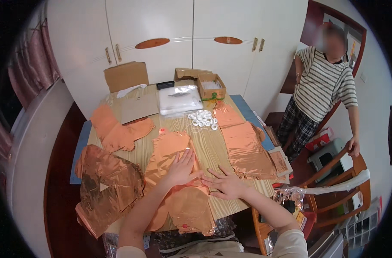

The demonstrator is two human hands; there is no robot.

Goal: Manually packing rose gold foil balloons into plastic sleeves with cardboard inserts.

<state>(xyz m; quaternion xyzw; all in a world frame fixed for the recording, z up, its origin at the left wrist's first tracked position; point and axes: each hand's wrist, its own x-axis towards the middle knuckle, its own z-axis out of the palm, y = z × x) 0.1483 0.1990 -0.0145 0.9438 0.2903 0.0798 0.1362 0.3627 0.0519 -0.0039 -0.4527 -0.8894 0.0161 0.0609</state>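
I see the left hand (180,170) flat, unclenched on copper foil (168,147). The right hand (227,185), fingers spread, lies at its edge.

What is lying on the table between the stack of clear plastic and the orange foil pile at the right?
In the head view, a cluster of small white rings lies between the clear plastic stack and the orange foil pile.
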